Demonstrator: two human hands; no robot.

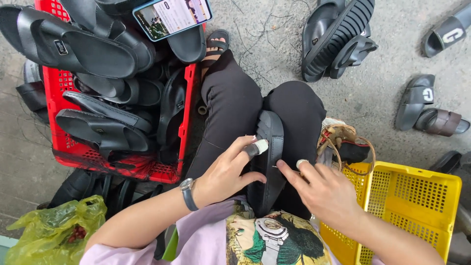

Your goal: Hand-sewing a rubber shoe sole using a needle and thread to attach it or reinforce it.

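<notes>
My left hand point(226, 172) curls around the near side of a black sandal point(269, 162) that lies lengthwise between my knees, on my lap; the thumb presses the sole's edge from below while the index finger, capped by a pale fingertip guard point(260, 146), lies stretched across the top. The wrist is bent inward and carries a grey wristwatch point(187, 192). My right hand point(327, 192) meets the sandal from the opposite side: thumb and forefinger are pinched narrow at its edge, on something too small to make out, with the other fingers loosely folded. Both forearms converge from the lower corners of the view. To my left stands a red crate point(187, 103) heaped with black sandals; a phone point(172, 16) rests on top. A yellow basket point(413, 196) sits at my right, and a green plastic bag point(51, 229) by my left elbow.
</notes>
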